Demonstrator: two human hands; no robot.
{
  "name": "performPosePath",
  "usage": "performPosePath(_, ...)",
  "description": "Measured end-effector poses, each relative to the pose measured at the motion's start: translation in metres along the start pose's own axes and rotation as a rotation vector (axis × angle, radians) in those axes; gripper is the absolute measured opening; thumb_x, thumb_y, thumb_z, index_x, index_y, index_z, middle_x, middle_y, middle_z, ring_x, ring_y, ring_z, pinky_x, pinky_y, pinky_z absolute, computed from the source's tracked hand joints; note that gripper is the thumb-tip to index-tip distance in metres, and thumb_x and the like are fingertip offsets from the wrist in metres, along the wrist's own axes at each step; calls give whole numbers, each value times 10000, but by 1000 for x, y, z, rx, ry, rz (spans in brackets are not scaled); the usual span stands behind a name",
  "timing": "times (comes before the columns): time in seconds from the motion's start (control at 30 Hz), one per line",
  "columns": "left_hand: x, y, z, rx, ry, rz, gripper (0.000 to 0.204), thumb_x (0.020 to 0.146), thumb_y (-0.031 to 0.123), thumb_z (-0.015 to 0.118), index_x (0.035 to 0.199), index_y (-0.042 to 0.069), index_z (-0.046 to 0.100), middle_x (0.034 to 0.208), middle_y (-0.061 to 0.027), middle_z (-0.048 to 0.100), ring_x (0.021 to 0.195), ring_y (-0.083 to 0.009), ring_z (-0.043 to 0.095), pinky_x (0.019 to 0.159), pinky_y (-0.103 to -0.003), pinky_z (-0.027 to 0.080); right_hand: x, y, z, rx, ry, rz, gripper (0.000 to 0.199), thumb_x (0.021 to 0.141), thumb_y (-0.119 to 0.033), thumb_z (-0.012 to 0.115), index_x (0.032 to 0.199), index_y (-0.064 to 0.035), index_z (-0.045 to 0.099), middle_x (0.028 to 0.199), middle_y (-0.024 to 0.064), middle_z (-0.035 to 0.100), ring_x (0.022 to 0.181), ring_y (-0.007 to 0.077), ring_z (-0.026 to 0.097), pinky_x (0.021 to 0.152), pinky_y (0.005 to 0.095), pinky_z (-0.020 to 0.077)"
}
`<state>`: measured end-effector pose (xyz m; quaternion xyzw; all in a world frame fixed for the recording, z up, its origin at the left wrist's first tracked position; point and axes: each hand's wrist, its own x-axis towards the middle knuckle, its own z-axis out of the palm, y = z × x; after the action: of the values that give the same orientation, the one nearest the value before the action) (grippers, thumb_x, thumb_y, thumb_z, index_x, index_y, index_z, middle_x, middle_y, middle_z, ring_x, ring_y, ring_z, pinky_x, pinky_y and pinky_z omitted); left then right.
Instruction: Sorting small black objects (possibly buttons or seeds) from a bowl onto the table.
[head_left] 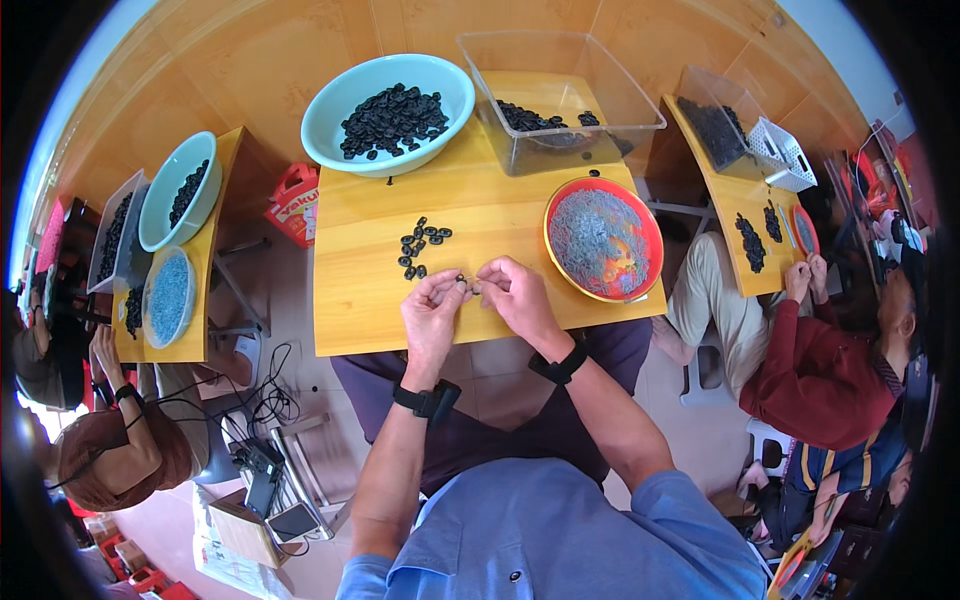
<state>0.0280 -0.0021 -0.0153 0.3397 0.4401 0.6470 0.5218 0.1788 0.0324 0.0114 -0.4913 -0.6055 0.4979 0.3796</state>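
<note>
Over the near edge of the wooden table (355, 280), my left hand (430, 315) is closed, pinching a small black oval piece (461, 279) between thumb and fingers. My right hand (520, 300) meets it fingertip to fingertip, also pinched closed. Something tiny shows at its fingertips, too small to name. Just beyond my left hand lies a loose group of similar black pieces (418, 238). To the right of my right hand sits a round red plate with a yellow rim (549, 243), holding many small thin grey-blue parts (597, 225).
At the table's far side stand a light-blue basin (320, 125) and a clear plastic bin (570, 150), both with black pieces inside. Co-workers sit at side tables (225, 200) to my left and right (720, 210). Black cables (275, 395) and a stool are on the floor at left.
</note>
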Motion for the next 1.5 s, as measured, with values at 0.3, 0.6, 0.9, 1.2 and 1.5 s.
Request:
performPosePath(0.3, 0, 2, 1, 38, 8, -32, 175, 942, -39, 630, 1116, -47, 650, 951, -102, 710, 841, -141, 688, 810, -264, 573, 0, 17, 1, 303, -57, -38, 138, 899, 46, 617, 1028, 77, 654, 919, 121, 724, 805, 154, 714, 719, 272, 583)
performPosePath(0.6, -2, 10, 8, 122, -6, -88, 205, 938, -34, 640, 1136, -85, 645, 947, -103, 717, 836, -115, 679, 776, -248, 564, 1, 17, -8, 419, -55, 25, 197, 930, 40, 574, 1110, 83, 642, 991, 131, 706, 823, 162, 716, 732, 271, 584)
performPosePath(0.9, -1, 10, 7, 254, -5, -84, 202, 933, -14, 655, 1124, -79, 662, 927, -89, 721, 813, -104, 671, 766, -230, 546, 2, 18, -9, 439, -58, 23, 177, 943, 14, 599, 1107, 68, 636, 997, 122, 700, 844, 165, 712, 767, 284, 584)
performPosePath(1.2, -2, 8, 8, 245, -25, -81, 190, 936, -5, 659, 1117, -61, 676, 953, -88, 732, 817, -103, 677, 757, -221, 544, 3, 17, -9, 435, -94, 30, 163, 947, -11, 603, 1091, 49, 651, 954, 98, 711, 802, 139, 695, 726, 263, 565)
performPosePath(1.5, -2, 14, 10, 267, -33, -119, 181, 938, 12, 663, 1089, -86, 639, 929, -105, 729, 816, -105, 679, 743, -219, 540, 5, 18, -12, 377, -123, 26, 169, 932, -1, 589, 1080, 49, 654, 918, 93, 711, 739, 121, 669, 677, 249, 541)
